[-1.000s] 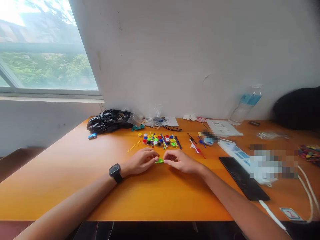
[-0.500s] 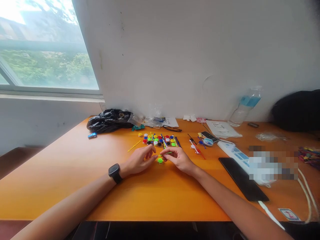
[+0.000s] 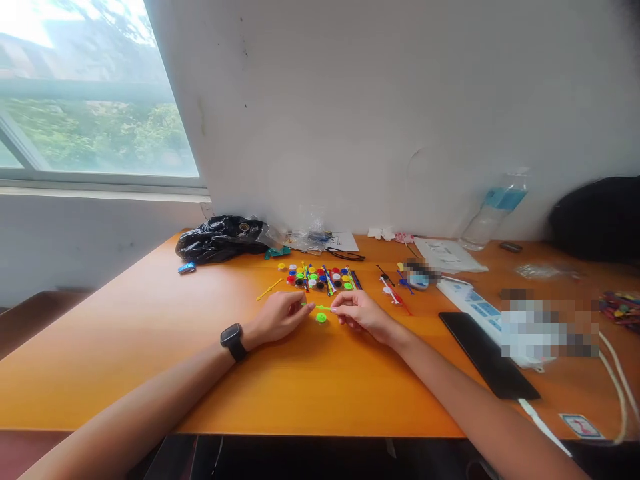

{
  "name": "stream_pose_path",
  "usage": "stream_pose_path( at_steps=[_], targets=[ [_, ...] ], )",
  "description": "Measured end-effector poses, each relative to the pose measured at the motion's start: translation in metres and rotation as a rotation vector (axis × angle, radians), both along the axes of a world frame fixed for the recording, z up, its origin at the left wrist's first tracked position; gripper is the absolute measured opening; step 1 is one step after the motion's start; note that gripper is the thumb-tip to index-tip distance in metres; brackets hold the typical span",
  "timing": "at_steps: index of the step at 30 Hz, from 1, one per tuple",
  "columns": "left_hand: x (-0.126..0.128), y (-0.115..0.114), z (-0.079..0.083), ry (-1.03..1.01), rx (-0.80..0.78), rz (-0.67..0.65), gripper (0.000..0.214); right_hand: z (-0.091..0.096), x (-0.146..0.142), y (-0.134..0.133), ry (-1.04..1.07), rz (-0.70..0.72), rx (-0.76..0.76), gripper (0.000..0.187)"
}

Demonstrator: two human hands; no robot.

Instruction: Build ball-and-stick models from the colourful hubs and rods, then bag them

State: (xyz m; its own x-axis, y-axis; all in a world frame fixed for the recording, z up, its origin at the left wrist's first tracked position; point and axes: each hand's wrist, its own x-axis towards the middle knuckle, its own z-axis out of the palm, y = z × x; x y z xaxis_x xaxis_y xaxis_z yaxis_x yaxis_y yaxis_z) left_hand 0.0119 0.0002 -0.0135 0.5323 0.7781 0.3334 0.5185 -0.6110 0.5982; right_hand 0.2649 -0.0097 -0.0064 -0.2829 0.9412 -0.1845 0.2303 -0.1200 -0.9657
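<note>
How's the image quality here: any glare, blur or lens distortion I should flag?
Head view: window blown out at top left; wide lens tilts its frame; mosaic patches mask things at right; left hand and right hand sharp, the green stick between them tiny.

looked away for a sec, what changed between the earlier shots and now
The green piece both hands held together low on the table seems to have come apart. The green disc now lies on the table alone. The green stick is raised just above it, pinched between the fingertips of the left hand and right hand. The pile of coloured pieces and the phone stayed put.
</note>
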Motion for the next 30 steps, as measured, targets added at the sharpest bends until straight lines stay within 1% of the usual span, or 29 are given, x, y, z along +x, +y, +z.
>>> stream_pose_path(
  at_steps=[3, 4, 7, 9, 11, 14, 15, 18, 20, 24, 28, 30],
  targets=[
    [0.001, -0.002, 0.001, -0.081, -0.028, -0.053, 0.045, -0.001, 0.0, 0.0, 0.035, 0.017, -0.086, 0.024],
    [0.001, -0.003, 0.001, -0.124, -0.014, -0.046, 0.045, -0.003, 0.0, 0.001, 0.035, 0.019, -0.111, 0.023],
    [0.001, -0.006, 0.003, -0.275, 0.077, 0.073, 0.046, -0.007, 0.0, 0.004, 0.002, 0.021, -0.153, 0.02],
    [0.001, -0.007, 0.004, -0.316, 0.118, 0.124, 0.045, -0.009, 0.001, 0.005, -0.01, 0.027, -0.151, 0.018],
    [-0.001, -0.006, 0.005, -0.272, 0.134, 0.087, 0.037, -0.008, 0.0, 0.005, -0.008, 0.035, -0.147, 0.017],
    [-0.001, -0.005, 0.006, -0.137, 0.157, -0.037, 0.016, -0.008, 0.0, 0.005, -0.005, 0.042, -0.151, 0.017],
    [0.0, -0.005, 0.006, -0.097, 0.17, -0.086, 0.016, -0.008, 0.0, 0.005, -0.011, 0.043, -0.151, 0.016],
    [0.002, -0.006, 0.009, -0.001, 0.206, -0.221, 0.025, -0.009, 0.0, 0.005, -0.026, 0.048, -0.142, 0.016],
    [0.004, -0.007, 0.01, 0.04, 0.215, -0.271, 0.025, -0.01, 0.001, 0.005, -0.024, 0.056, -0.134, 0.017],
    [0.007, -0.01, 0.009, 0.062, 0.215, -0.283, 0.02, -0.011, 0.002, 0.006, -0.023, 0.064, -0.119, 0.021],
    [0.012, -0.012, 0.005, 0.075, 0.219, -0.277, 0.013, -0.01, -0.001, 0.005, -0.062, 0.058, -0.103, 0.025],
    [0.015, -0.012, 0.002, 0.094, 0.221, -0.262, 0.013, -0.009, -0.002, 0.004, -0.085, 0.05, -0.099, 0.025]
  ],
)
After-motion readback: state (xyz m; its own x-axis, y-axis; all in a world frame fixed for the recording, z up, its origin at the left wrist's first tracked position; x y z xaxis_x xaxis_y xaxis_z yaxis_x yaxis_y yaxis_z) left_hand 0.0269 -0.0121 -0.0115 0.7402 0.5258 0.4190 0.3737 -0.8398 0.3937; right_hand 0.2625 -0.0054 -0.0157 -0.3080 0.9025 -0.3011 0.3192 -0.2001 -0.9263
